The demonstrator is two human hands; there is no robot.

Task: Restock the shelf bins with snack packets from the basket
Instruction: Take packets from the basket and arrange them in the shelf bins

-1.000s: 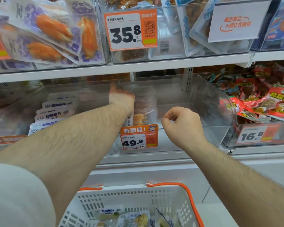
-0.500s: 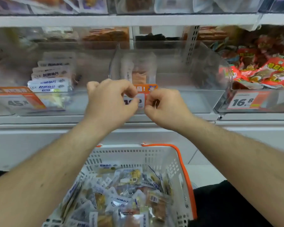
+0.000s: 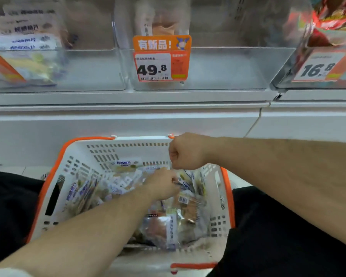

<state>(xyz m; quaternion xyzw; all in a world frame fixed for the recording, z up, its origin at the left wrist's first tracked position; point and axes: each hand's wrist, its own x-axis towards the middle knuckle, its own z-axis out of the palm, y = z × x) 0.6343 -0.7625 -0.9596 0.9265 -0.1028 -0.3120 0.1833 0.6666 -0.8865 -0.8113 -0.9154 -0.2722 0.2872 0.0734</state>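
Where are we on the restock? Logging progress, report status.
Left hand down among basket packets; grasp unclear. Right hand fisted above, empty. Middle bin nearly bare. Nothing blocking.

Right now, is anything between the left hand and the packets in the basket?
Nothing visible. The left hand is already down among the snack packets inside the basket; the right hand is beside it, not across its path.

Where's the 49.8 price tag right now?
In the head view, the 49.8 price tag hangs on the front of the middle clear bin, top centre, directly above the basket.
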